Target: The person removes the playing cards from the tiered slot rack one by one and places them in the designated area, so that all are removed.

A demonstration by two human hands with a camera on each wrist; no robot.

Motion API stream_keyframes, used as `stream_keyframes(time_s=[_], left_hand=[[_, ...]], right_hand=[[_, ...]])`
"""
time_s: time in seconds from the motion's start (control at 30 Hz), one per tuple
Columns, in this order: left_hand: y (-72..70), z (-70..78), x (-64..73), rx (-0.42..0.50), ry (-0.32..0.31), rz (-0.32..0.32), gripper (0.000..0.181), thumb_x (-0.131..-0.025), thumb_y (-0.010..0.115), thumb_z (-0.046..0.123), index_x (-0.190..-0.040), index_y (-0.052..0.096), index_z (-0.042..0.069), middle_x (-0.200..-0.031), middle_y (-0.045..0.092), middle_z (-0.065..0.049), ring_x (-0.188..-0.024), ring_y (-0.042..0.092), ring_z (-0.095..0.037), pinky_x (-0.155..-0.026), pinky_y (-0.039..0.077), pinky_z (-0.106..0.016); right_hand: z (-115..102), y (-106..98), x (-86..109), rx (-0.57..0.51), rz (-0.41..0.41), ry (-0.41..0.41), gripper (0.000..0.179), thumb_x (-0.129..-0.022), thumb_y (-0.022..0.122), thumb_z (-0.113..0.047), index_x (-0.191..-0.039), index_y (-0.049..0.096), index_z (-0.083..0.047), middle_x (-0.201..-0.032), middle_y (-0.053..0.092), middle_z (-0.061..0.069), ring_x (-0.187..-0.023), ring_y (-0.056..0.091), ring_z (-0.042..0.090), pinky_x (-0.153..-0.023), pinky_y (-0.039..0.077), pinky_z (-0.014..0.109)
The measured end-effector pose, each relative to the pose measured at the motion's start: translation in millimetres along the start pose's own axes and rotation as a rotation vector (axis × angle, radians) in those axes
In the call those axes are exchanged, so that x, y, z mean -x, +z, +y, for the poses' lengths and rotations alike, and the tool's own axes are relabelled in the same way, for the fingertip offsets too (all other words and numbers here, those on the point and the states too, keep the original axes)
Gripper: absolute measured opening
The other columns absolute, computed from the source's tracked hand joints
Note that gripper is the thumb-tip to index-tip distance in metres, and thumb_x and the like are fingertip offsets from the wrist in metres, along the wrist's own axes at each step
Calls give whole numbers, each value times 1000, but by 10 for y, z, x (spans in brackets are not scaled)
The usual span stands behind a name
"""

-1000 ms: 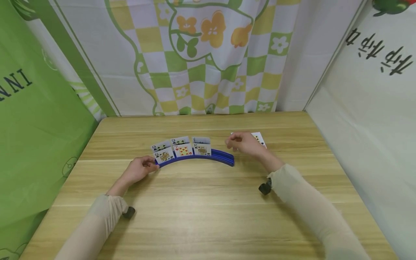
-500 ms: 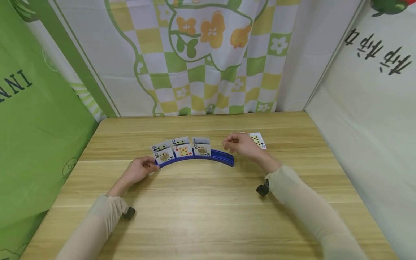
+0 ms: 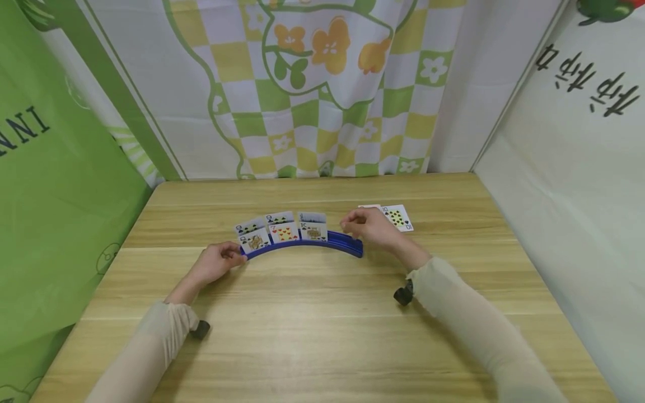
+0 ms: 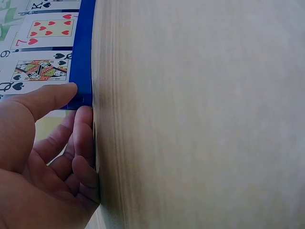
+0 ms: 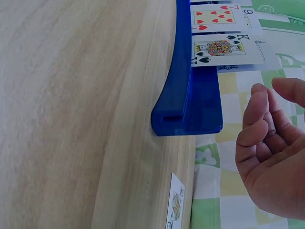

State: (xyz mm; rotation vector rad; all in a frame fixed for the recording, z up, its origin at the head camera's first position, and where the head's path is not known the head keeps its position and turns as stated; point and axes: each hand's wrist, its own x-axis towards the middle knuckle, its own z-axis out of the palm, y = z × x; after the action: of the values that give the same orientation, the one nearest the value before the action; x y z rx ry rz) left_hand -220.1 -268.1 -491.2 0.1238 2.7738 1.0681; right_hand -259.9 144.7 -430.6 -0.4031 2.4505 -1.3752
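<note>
Our right hand [image 3: 374,226] shifts left, fingers loosely curled, empty; our left hand [image 3: 214,263] pinches the rack [image 3: 340,243], probably steadying it.

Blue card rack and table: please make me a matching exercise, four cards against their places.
1. Seven of hearts
2. Black ten
3. King of spades
4. Queen of spades

A. On the table
B. Front row, nearest the left hand
C. Front row, middle
D. Front row, by the bare end of the blue card rack

Pairs: 1-C, 2-A, 3-D, 4-B
</note>
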Motion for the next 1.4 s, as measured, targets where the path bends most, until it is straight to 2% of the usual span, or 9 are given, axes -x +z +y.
stream_keyframes(time_s=[0.27,0.47,0.67,0.9,1.4], left_hand=[[-41,35,0,-4,5,-18,42,-91,72,26,-121,65,-2,-97,71,-12,-83,62,-18,-72,50,-29],[-32,15,-1,-2,-3,-22,43,-91,72,27,-121,64,-2,-98,71,-12,-83,62,-17,-70,50,-25],[-29,12,7,7,5,-23,43,-91,72,26,-122,64,-3,-98,71,-13,-84,62,-16,-71,50,-27],[-21,9,4,7,10,-20,43,-91,72,27,-121,64,-3,-97,71,-12,-84,62,-16,-71,50,-28],[0,11,8,1,-5,-12,39,-91,72,25,-119,66,-1,-96,72,-11,-82,62,-15,-71,50,-26]], right_hand=[[-15,47,-38,8,-4,6,31,-97,64,-28,-117,68,-5,-100,71,9,-82,66,22,-70,51,33],[-27,95,-51,29,-1,22,27,-97,64,-30,-115,69,-10,-103,72,8,-84,68,22,-71,53,32],[-38,138,-68,40,-2,3,27,-97,64,-27,-116,69,-7,-101,72,8,-82,67,21,-70,54,31],[-76,178,-78,68,11,7,21,-97,65,-27,-112,70,-13,-102,72,5,-81,68,20,-71,54,32],[-81,254,-117,30,21,4,16,-96,67,-25,-108,70,-16,-104,71,4,-83,68,24,-70,54,33]])
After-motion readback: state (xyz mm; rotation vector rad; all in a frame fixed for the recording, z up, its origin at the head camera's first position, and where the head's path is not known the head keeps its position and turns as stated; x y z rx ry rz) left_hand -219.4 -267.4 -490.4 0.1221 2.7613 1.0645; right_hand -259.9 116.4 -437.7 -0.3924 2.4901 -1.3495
